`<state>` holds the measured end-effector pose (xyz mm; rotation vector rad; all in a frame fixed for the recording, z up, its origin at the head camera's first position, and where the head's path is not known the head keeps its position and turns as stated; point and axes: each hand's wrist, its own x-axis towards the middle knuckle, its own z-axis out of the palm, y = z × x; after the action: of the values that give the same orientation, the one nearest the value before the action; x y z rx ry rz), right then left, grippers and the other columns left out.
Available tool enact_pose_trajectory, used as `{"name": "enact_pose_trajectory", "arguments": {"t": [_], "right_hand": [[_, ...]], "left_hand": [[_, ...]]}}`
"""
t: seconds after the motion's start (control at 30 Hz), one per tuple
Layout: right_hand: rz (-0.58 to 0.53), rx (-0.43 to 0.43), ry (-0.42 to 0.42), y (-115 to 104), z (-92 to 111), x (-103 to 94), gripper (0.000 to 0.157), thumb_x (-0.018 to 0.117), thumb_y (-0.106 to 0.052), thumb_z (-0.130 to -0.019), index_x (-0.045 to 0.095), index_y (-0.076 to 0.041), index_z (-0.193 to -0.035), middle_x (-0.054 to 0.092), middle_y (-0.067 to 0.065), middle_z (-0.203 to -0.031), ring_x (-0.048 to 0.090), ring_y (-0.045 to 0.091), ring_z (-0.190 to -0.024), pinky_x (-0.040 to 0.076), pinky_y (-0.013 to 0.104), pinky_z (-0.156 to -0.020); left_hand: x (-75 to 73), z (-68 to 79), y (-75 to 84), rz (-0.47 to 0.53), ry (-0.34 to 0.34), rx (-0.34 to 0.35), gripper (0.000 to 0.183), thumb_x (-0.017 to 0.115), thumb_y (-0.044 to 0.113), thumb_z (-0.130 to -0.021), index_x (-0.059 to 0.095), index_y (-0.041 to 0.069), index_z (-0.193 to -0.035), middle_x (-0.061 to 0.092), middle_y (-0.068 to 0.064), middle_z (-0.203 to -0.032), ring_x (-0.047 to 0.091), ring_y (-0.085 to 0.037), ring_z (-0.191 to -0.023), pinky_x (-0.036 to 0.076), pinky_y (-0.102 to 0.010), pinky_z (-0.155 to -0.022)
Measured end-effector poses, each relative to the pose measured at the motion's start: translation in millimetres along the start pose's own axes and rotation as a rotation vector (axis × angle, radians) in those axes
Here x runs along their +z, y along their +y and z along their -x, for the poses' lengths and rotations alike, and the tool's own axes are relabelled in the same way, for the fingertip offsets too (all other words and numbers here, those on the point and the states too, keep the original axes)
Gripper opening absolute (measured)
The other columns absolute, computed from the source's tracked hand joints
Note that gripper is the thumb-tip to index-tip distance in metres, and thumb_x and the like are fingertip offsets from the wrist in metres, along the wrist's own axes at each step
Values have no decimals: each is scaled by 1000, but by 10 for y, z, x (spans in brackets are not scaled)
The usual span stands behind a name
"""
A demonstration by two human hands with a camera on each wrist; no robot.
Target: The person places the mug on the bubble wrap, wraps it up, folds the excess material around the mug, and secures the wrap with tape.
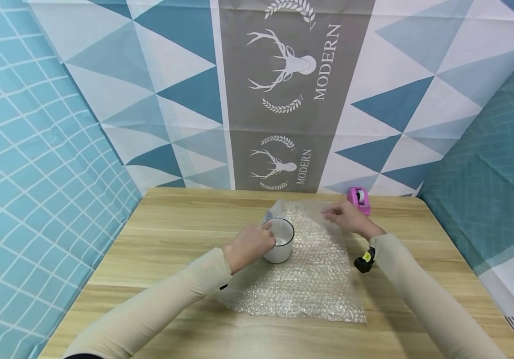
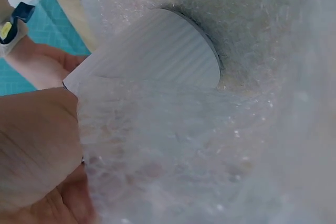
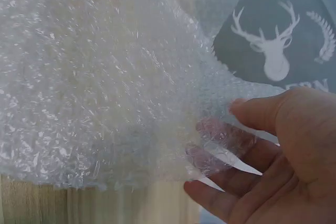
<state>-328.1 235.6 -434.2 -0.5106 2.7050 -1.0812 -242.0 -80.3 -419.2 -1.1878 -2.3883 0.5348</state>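
Left grip (image 1: 249,245): the nearer one to the mug. Fingers bent, pinching its rim from the left, index laid over into the opening. White cylindrical mug with a thin dark rim (image 1: 284,245) stands just right of this grip, upright, long axis vertical, mouth up. Key relation, I judge: the mug sits toward the left side of the clear bubble-wrap sheet (image 1: 319,271) under it, most of the sheet spreading right and back toward me. A flap rises along the mug's wall, its edge beside my left fingers; cannot tell if it is caught in the pinch.

Right grip (image 1: 347,218): well apart from the mug, at the sheet's far right corner. Fingers spread beneath the film, thumb over it; cannot tell whether they press together.

Pale wood-grain bench (image 1: 162,239) runs out both sides of the sheet, wider on the left. Bright pink plastic tape dispenser (image 1: 359,200) just past my right grip, near the bench's far edge; less room that way, I judge. Beyond the edge hangs blue, white and grey patterned cloth (image 1: 274,119).
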Motion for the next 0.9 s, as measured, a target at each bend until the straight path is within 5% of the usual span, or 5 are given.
{"name": "enact_pose_trajectory", "arguments": {"t": [0.13, 0.47, 0.7, 0.9], "right_hand": [[13, -77, 24, -84, 55, -29, 29, 57, -8, -104, 66, 7, -128, 68, 28, -127, 72, 39, -99, 64, 43, -81], [25, -94, 21, -430, 209, -41, 31, 63, -11, -102, 66, 5, -128, 72, 24, -117, 74, 31, -95, 63, 30, -73], [13, -229, 61, -708, 254, 64, 31, 66, -2, -97, 67, 6, -127, 75, 22, -104, 73, 25, -86, 59, 23, -70], [-25, -300, 39, -910, 293, 210, 33, 63, 0, -98, 67, 1, -131, 74, 24, -114, 72, 17, -80, 61, 25, -66]], "left_hand": [[0, 7, -8, 7, -4, -6, 12, 76, 14, -88, 77, 22, -79, 76, 7, -85, 73, -12, -90, 59, -26, -54], [-61, 27, -24, 25, -14, 8, 12, 73, 10, -90, 76, 19, -83, 76, 6, -87, 74, -12, -96, 60, -25, -55], [-62, 20, -26, 30, -27, 11, 11, 73, 10, -89, 77, 19, -85, 77, 6, -89, 73, -13, -102, 61, -25, -58], [-48, 17, -32, 24, -31, 8, 12, 73, 11, -90, 76, 20, -84, 76, 8, -87, 73, -12, -98, 61, -26, -57]]}}
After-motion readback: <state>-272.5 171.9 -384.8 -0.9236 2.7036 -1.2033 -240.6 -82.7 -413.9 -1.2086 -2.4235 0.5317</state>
